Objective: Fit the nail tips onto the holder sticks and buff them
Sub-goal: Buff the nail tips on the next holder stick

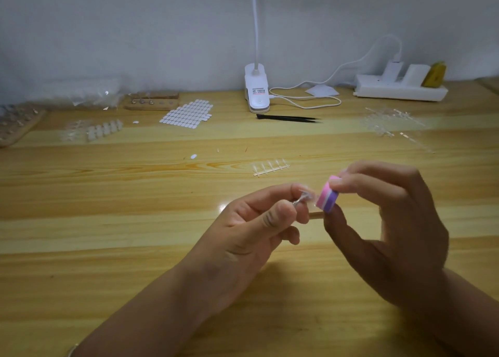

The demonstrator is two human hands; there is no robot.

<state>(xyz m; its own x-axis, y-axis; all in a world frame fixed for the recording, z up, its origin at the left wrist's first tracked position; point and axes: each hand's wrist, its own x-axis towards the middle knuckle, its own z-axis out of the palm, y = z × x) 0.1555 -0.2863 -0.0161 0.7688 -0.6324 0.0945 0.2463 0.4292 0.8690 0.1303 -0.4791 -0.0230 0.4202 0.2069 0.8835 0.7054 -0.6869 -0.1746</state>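
- While the left hand (259, 221) pinches a stick (315, 215) between thumb and curled fingers, the clear tip (307, 194) on its metal end sits just under the forefinger, above the middle of the table (135, 248).
- The right hand (399, 229) clamps a pink-and-purple buffer (327, 197) between thumb below and fingertips on top, with its pink face right beside the tip (actual contact cannot be made out).
- Both hands are raised off the wood, close together, with the forearms coming in from the near edge.
- Just behind the hands lies a short strip of tips (271, 166); one loose white tab (193, 156) lies to its left.
- Bare wood stretches left and right of the hands and all along the near edge.
- Farther back, black tweezers (289, 118) lie flat in front of a white clip lamp (258, 92), whose cable (305, 97) loops toward a power strip (399, 89) at the wall.
- A sheet of white tabs (187, 112) lies left of the lamp, and behind that a wooden stand (151, 102) holds sticks.
- At far left are rows of tips (104, 129), a second board (16, 124) cut off by the frame edge, and plastic bags (81, 94) against the wall.
- At far right a heap of clear sprues (394, 124) spreads out (too blurred to count).
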